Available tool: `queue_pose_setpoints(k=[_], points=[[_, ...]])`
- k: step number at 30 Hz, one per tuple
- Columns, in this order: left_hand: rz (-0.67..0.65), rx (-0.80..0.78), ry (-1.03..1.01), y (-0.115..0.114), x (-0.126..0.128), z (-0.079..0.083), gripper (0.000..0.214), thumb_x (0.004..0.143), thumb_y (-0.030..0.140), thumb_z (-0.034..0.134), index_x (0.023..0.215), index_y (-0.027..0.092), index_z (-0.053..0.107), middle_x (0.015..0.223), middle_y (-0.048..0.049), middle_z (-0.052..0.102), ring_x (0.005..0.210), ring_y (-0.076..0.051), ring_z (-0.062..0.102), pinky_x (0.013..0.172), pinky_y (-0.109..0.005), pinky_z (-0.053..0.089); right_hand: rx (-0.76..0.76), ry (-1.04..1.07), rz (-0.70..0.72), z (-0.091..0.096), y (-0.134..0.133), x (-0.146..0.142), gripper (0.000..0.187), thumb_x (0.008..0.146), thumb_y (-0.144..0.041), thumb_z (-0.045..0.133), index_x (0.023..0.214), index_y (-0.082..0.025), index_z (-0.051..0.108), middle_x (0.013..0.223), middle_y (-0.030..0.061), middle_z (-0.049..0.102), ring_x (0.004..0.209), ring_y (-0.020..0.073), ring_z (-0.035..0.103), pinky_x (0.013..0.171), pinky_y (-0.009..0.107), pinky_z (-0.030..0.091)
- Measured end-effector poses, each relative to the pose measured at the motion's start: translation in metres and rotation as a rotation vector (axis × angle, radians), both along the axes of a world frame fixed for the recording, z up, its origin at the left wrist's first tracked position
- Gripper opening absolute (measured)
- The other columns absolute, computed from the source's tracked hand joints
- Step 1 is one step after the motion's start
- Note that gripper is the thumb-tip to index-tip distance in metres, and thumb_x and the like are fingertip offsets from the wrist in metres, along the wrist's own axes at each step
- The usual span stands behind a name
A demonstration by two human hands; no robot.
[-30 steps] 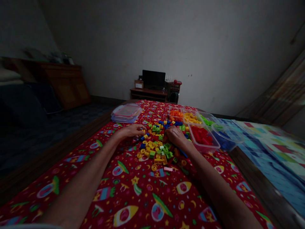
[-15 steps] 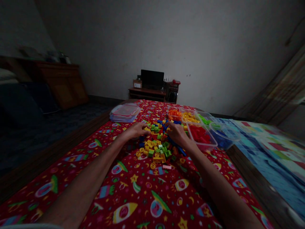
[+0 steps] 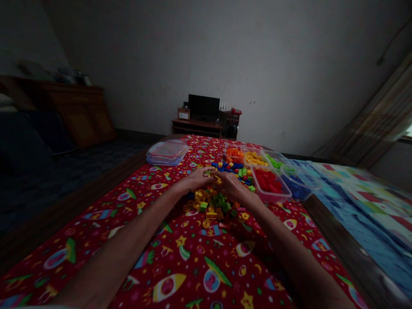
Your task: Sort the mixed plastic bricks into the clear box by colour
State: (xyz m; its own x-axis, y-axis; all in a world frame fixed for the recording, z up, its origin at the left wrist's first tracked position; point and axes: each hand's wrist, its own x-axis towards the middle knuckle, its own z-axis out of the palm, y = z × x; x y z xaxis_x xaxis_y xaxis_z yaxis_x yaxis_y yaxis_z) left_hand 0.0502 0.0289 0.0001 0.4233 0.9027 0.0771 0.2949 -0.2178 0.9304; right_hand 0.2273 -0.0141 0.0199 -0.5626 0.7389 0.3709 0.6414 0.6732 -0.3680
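My left hand [image 3: 198, 178] and my right hand [image 3: 231, 185] meet fingertip to fingertip above a mixed pile of toy building bricks [image 3: 210, 201]. The fingers of both are curled in. Something small and yellow shows by the right fingertips, but what either hand grips is too small and dim to make out. Yellow, green, blue and red bricks lie around and under the hands, partly hidden by them. Near the front of the pile rest a green brick [image 3: 203, 207], a round yellow piece [image 3: 206, 224] and a pink brick [image 3: 222, 225].
Right of the pile stand clear tubs of sorted pieces: orange [image 3: 234, 154], yellow [image 3: 255, 159], green [image 3: 274, 162], red [image 3: 268, 180] and blue [image 3: 298, 186]. Stacked lids [image 3: 167, 152] lie at back left. A red patterned cloth [image 3: 180, 274] covers the table; a bed [image 3: 360, 214] adjoins at right.
My two hands have come together over the pile from opposite sides, the left moving right and the right moving slightly left. The view has shifted a little.
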Motion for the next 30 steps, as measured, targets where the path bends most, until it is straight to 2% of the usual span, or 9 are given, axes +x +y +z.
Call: queue_pose_setpoints(k=[4, 9, 15, 20, 23, 27, 30], points=[[-0.003, -0.037, -0.022, -0.003, 0.008, 0.001, 0.068, 0.062, 0.046, 0.071, 0.120, 0.014, 0.057, 0.077, -0.0027, 0.069, 0.070, -0.019, 0.064, 0.060, -0.026, 0.047, -0.012, 0.111, 0.080, -0.002, 0.001, 0.001, 0.036, 0.082, -0.014, 0.057, 0.118, -0.014, 0.061, 0.095, 0.0100, 0.071, 0.086, 0.0196, 0.065, 0.072, 0.025, 0.043], [-0.037, 0.017, -0.019, 0.002, 0.012, -0.006, 0.055, 0.063, 0.052, 0.066, 0.104, 0.014, 0.066, 0.086, -0.0050, 0.071, 0.075, -0.021, 0.065, 0.061, -0.027, 0.049, -0.021, 0.155, 0.122, -0.004, 0.003, 0.003, 0.038, 0.082, -0.012, 0.055, 0.118, -0.015, 0.062, 0.089, 0.0049, 0.072, 0.075, 0.0148, 0.064, 0.065, 0.019, 0.040], [-0.122, 0.043, 0.015, 0.006, 0.008, -0.010, 0.057, 0.066, 0.060, 0.063, 0.101, 0.015, 0.068, 0.086, -0.0051, 0.072, 0.072, -0.020, 0.065, 0.060, -0.026, 0.050, -0.009, 0.054, 0.028, -0.004, 0.003, 0.003, 0.042, 0.074, -0.003, 0.054, 0.114, -0.014, 0.065, 0.090, 0.0082, 0.073, 0.078, 0.0181, 0.065, 0.065, 0.021, 0.040], [0.022, 0.086, 0.082, 0.013, -0.006, -0.006, 0.053, 0.075, 0.063, 0.050, 0.092, 0.016, 0.068, 0.079, -0.0037, 0.072, 0.068, -0.019, 0.065, 0.061, -0.026, 0.051, 0.013, -0.082, -0.094, 0.000, -0.004, 0.010, 0.037, 0.073, -0.003, 0.056, 0.107, -0.012, 0.066, 0.092, 0.0112, 0.071, 0.086, 0.0208, 0.063, 0.074, 0.026, 0.042], [0.170, 0.250, 0.185, 0.018, -0.016, -0.007, 0.045, 0.082, 0.052, 0.044, 0.092, 0.015, 0.067, 0.084, -0.0061, 0.073, 0.076, -0.021, 0.067, 0.070, -0.030, 0.052, 0.049, -0.142, -0.121, -0.002, -0.003, 0.013, 0.028, 0.078, -0.012, 0.059, 0.105, -0.013, 0.065, 0.094, 0.0118, 0.069, 0.088, 0.0204, 0.061, 0.077, 0.027, 0.042], [0.408, 0.522, 0.346, 0.026, -0.026, -0.021, 0.036, 0.082, 0.033, 0.044, 0.104, 0.015, 0.066, 0.108, -0.0109, 0.070, 0.102, -0.025, 0.062, 0.094, -0.035, 0.046, 0.051, -0.185, -0.107, -0.010, 0.004, 0.011, 0.022, 0.081, -0.014, 0.059, 0.102, -0.012, 0.064, 0.088, 0.0113, 0.067, 0.083, 0.0193, 0.060, 0.071, 0.026, 0.041], [0.477, 0.575, 0.389, 0.031, -0.031, -0.038, 0.040, 0.080, 0.028, 0.045, 0.115, 0.015, 0.061, 0.121, -0.0119, 0.064, 0.117, -0.026, 0.055, 0.103, -0.038, 0.040, 0.048, -0.169, -0.080, -0.013, 0.006, 0.011, 0.018, 0.083, -0.015, 0.057, 0.099, -0.014, 0.064, 0.080, 0.0085, 0.066, 0.077, 0.0178, 0.060, 0.066, 0.024, 0.038]])
